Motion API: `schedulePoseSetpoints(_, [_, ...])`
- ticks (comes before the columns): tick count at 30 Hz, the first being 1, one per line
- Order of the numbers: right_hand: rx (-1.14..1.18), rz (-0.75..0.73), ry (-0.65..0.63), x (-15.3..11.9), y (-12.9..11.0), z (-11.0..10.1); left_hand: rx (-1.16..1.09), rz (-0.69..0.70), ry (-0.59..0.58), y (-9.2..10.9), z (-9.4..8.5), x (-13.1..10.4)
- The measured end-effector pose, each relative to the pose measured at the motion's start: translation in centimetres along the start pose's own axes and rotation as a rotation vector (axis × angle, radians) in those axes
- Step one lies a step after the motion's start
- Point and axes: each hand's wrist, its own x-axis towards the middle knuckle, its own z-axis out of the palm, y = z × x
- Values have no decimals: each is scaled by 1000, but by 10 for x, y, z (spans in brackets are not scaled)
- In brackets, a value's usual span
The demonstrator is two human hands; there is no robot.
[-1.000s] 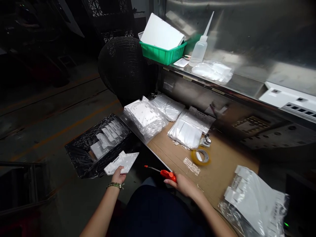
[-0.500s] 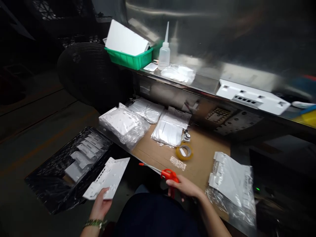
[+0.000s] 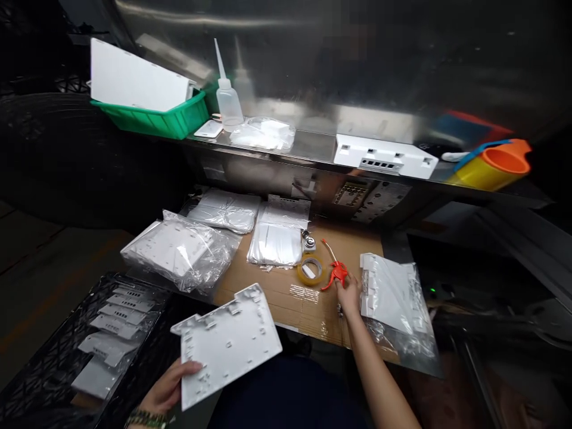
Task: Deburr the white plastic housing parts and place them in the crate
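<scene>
The left hand (image 3: 167, 390) grips a flat white moulded plastic panel (image 3: 227, 342) by its near corner, long axis running toward the roll of yellowish tape (image 3: 311, 269). The right hand (image 3: 348, 293), just right of that tape, closes on an orange-handled blow gun (image 3: 334, 271), nozzle pointing away over the cardboard-topped counter (image 3: 286, 292).

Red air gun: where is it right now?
The air gun lies on the cardboard under the right hand, between the tape roll on its left and a bagged white part on its right.
</scene>
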Motion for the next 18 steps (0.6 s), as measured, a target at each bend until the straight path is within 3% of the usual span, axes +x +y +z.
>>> schedulePoseSetpoints(3, [112,10,-20,-40,-9,0,140,10,-221,42,47,20])
schedulePoseSetpoints(7, [548,200,-438,-94,-25,-9,340,-7,-474,80,120,44])
schedulePoseSetpoints(9, [799,332,-567,-110,-30,-16,436,-4,-567,90,156,54])
schedulePoseSetpoints(11, [912,402,-510,-119,-30,-24,523,19,-623,95,189,66])
schedulePoseSetpoints(14, [942,445,-307,-126,-22,-39,603,146,-625,96,225,88])
schedulePoseSetpoints(18, [1014,454,-12,-136,-7,-57,629,473,-494,95,250,121])
